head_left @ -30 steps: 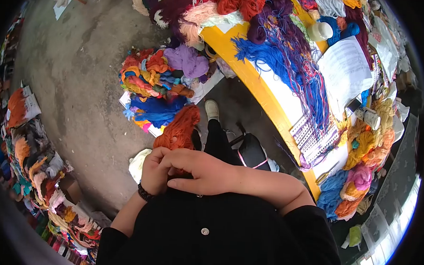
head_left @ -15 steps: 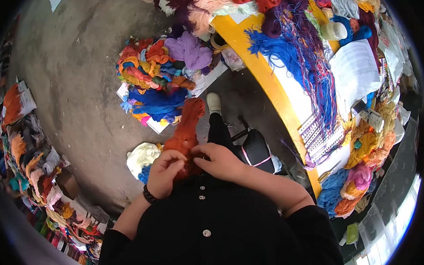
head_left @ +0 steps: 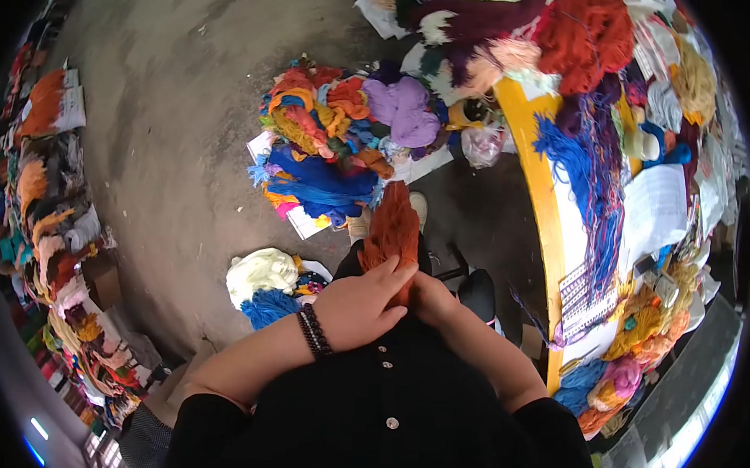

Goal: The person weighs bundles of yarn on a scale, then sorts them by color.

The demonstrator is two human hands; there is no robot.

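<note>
A rust-orange skein of yarn (head_left: 392,226) lies lengthwise over my lap, its far end pointing away from me. My left hand (head_left: 368,301), with a dark beaded bracelet at the wrist, is closed across the near part of the skein from the left. From the right, my right hand (head_left: 433,300) grips the same near end, its fingertips hidden by the yarn and the other hand. Beyond the skein, a pile of many-coloured yarn skeins (head_left: 330,119) rests on the floor, with blue yarn (head_left: 319,181) on its near side.
To the right stands a yellow-edged table (head_left: 537,191) bearing blue yarn, red yarn (head_left: 586,42) and paper sheets (head_left: 656,209). A cream skein (head_left: 260,275) and a blue bundle (head_left: 273,308) lie on the floor at left. More yarn lines the left wall (head_left: 56,262).
My view has shifted, so the pile and table appear farther right. My left hand has gone from a pinch beside the skein to lying across it; my right hand now holds its right side.
</note>
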